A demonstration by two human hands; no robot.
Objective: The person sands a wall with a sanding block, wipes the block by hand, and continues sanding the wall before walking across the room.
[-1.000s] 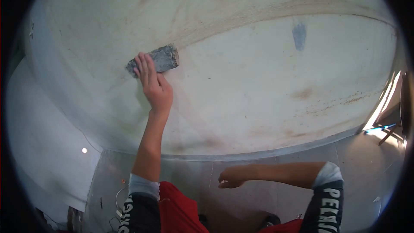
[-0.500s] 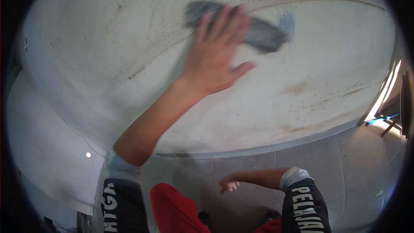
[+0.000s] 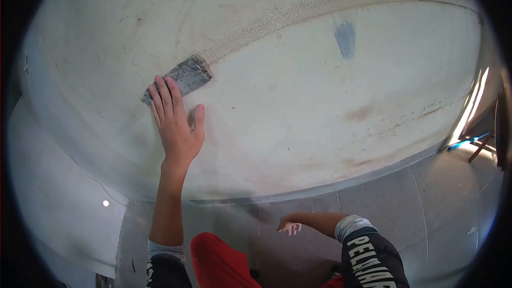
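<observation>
My left hand (image 3: 178, 133) lies against the pale wall (image 3: 277, 117), its fingers stretched over a strip of dark grey sandpaper (image 3: 193, 77). The strip looks rectangular and worn, with ragged edges, and is tilted up to the right. Fingers cover its lower left part, while the thumb stands apart from it. From the strip's upper right end a rough, stippled band (image 3: 266, 24) runs along the wall. My right hand (image 3: 290, 226) hangs low above the floor, with loosely bent fingers and nothing visible in them.
A grey patch (image 3: 345, 39) marks the wall at upper right. Brown stains (image 3: 360, 113) show lower down. Grey tiles (image 3: 378, 197) cover the floor below. A blue rod (image 3: 466, 143) and a wooden piece of furniture (image 3: 500, 128) stand at far right.
My left hand has slid the sandpaper down and to the left along the wall, and the strip now tilts the other way. My right hand has barely moved.
</observation>
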